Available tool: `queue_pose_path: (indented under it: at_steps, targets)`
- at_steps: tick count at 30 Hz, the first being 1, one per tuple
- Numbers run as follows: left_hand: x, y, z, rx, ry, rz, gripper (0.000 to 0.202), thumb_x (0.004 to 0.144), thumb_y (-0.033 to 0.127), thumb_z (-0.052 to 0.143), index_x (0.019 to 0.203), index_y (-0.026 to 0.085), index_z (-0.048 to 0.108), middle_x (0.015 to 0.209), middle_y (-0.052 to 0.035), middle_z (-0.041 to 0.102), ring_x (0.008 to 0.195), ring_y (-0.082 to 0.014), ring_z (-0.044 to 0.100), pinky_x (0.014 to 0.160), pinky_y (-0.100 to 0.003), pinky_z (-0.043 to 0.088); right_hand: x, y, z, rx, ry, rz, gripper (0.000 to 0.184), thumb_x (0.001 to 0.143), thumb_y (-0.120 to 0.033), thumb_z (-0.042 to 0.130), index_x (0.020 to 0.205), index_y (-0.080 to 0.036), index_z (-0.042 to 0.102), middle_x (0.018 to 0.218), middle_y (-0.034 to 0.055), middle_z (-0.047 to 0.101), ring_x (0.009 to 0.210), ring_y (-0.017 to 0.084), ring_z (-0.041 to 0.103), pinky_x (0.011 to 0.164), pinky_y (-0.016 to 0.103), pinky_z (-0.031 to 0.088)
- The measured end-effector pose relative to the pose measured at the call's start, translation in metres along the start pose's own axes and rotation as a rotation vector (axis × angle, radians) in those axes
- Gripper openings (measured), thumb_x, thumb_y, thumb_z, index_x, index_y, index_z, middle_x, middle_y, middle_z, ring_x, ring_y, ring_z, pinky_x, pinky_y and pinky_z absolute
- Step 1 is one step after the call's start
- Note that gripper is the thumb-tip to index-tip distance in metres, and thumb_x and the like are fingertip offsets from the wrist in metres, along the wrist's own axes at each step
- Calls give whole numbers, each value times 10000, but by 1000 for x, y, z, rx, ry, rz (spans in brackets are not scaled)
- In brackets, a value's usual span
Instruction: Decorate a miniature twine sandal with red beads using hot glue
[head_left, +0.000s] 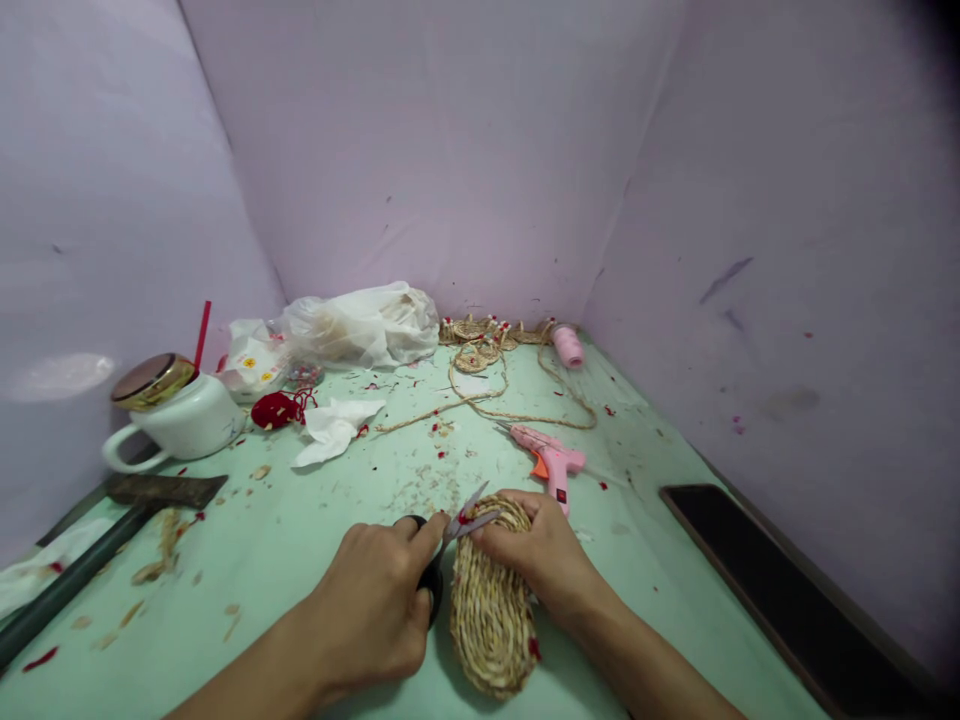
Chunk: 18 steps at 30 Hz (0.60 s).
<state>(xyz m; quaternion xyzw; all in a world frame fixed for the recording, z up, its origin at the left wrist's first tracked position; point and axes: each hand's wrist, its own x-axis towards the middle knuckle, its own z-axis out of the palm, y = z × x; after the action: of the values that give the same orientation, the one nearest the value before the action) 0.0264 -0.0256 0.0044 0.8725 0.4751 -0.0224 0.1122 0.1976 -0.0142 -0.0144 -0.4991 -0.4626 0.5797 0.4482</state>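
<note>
My left hand (375, 595) is closed round the black handles of a pair of scissors (450, 540), whose blades are slightly parted and point right and up at the top edge of an oval mat of coiled jute rope (491, 610). My right hand (536, 545) grips the mat's upper right rim, fingers curled over it, next to a small red bit at the blade tips. The mat lies on the pale green table (300, 520) in front of me.
A pink glue gun (551, 458) lies just beyond the mat, with loose jute cord (510, 405) and small coiled pieces behind it. Pink thread spool (568, 345) at the back. White mug (176, 415), hammer (112, 535), tissue (334, 425), plastic bag (360, 325) on the left. A dark phone (757, 570) lies right.
</note>
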Motion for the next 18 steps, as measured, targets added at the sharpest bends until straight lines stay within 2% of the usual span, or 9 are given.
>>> queue_pose_path:
  at_steps: [3, 5, 9, 14, 18]
  targets:
    - [0, -1, -1, 8, 21, -12, 582, 690, 201, 443, 1267, 197, 367, 942, -96, 601, 779, -242, 578, 674, -372, 446, 0, 0, 1, 78, -8, 32, 79, 552, -188, 632, 578, -143, 573, 495, -32, 525, 464, 101, 458, 461, 228, 365]
    - [1, -1, -1, 27, 64, -18, 621, 675, 186, 449, 1286, 207, 341, 1002, -101, 579, 843, -248, 565, 715, -383, 448, 0, 1, 2, 98, -16, 59, 122, 546, -214, 666, 605, -137, 592, 512, -17, 556, 479, 116, 489, 479, 243, 391]
    - [3, 1, -1, 59, 125, -14, 695, 630, 161, 469, 1308, 171, 315, 1116, -142, 519, 942, -276, 527, 782, -415, 436, -2, 1, 4, 74, -40, 65, 163, 546, -234, 705, 608, -132, 595, 535, -11, 569, 506, 117, 501, 503, 243, 407]
    - [1, 3, 0, 45, 63, -9, 631, 651, 152, 447, 1273, 174, 350, 984, -116, 574, 837, -263, 561, 685, -397, 453, -2, 0, 1, 9, -39, 19, 75, 548, -165, 652, 586, -134, 595, 509, -27, 547, 484, 101, 475, 481, 224, 384]
    - [-2, -2, 4, -2, 55, 34, 536, 672, 128, 422, 1206, 176, 411, 887, -90, 616, 740, -231, 580, 640, -350, 439, 0, 3, -1, 27, -18, 19, 69, 542, -175, 651, 583, -140, 608, 504, -18, 570, 470, 111, 497, 464, 227, 397]
